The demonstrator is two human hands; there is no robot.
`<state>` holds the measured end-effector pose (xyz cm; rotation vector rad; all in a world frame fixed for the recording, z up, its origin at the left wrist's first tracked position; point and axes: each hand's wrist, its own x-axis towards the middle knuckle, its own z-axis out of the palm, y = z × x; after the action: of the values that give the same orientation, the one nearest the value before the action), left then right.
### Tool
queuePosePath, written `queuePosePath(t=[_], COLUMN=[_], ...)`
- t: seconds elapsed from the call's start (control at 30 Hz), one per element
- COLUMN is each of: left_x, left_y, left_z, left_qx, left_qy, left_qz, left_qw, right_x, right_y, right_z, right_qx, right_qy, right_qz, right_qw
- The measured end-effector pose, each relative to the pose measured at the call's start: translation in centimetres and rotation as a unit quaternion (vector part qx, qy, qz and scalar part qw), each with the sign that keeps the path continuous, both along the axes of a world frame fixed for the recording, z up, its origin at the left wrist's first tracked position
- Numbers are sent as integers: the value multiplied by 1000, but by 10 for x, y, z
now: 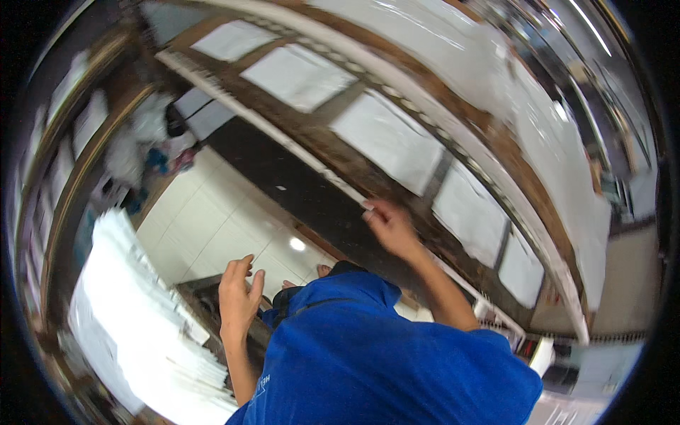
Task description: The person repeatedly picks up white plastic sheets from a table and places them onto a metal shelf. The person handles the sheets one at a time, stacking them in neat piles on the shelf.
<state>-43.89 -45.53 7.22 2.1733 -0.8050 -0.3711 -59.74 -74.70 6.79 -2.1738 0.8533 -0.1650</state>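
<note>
**Right hand [388, 225] at the pale rail [283, 139], left hand [239, 292] empty**

The right hand's fingertips seem to touch the rail; whether they clamp on it, I cannot tell. The left hand's thumb and fingers stand apart, near a white stack [142, 319]. Beyond the rail, 5 white sheets [388, 140] lie in a row on the brown table [312, 134]. The rail looks stiff, best held across its edge; the sheets look light and easily creased, best pinched at a corner.

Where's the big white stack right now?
In the head view, the white stack is at the lower left, just left of the person's left hand and below the tiled floor.
</note>
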Motion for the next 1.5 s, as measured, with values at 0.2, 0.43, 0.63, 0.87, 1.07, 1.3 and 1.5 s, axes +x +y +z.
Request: queuePosePath(t=[0.2,0.43,0.63,0.87,1.07,1.3,1.5], left_x=[12,-8,-21,-11,-1,14,80], left_y=[56,111,122,124,162,290,366], left_z=[-2,-16,-31,-23,12,19,-19], left_qx=[-13,0,50,23,-19,168,285], left_qy=[-97,-99,-59,-25,-104,-195,-34], left_qz=[57,194,298,421,584,734,717], left_qw=[994,976,951,907,805,629,635], right_x=[84,104,143,255,335,340,315], right_y=[115,110,35,21,25,47,85], right_z=[-105,-229,-302,-316,-357,-335,-258], right_qx=[168,279,96,32,164,170,71], right_qy=[38,226,224,247,285,280,304], right_qz=[303,326,447,512,439,445,468], right_qw=[937,874,861,822,836,834,827])
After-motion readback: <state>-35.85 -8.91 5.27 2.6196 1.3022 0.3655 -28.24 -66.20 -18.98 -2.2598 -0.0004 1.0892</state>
